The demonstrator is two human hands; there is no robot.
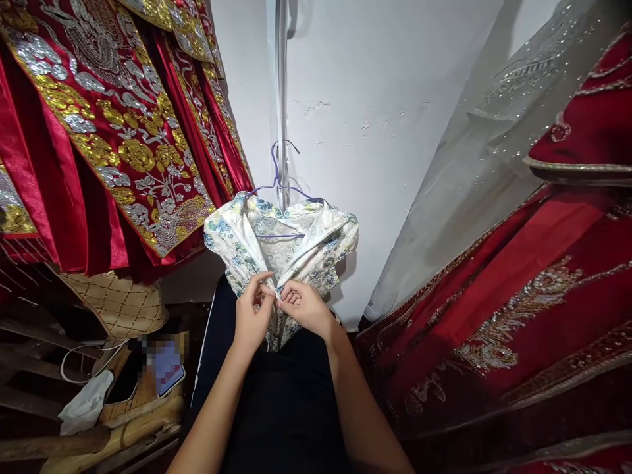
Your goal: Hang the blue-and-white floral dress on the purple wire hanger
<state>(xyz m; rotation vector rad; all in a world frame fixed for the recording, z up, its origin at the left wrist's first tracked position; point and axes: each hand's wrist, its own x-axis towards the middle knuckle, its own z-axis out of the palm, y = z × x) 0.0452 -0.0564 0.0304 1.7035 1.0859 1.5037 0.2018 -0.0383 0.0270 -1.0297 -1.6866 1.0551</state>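
A white floral garment (320, 263) with blue and yellow print hangs on a purple wire hanger (276, 186), its collar spread in a V over my lap. My left hand (255, 306) pinches the front edge at the bottom of the V. Right beside it, my right hand (302, 304) pinches the opposite edge, fingers curled. The fingertips of both hands nearly touch where the two edges meet. Whatever small piece lies between the fingertips is too small to make out.
Red embroidered garments (143, 145) hang at the left. A sheer sparkling veil (459, 171) and a red beaded gown (557, 296) fill the right. A phone (168, 368), cable and white pouch (86, 401) lie on wooden furniture at lower left. A pale wall (365, 85) stands behind.
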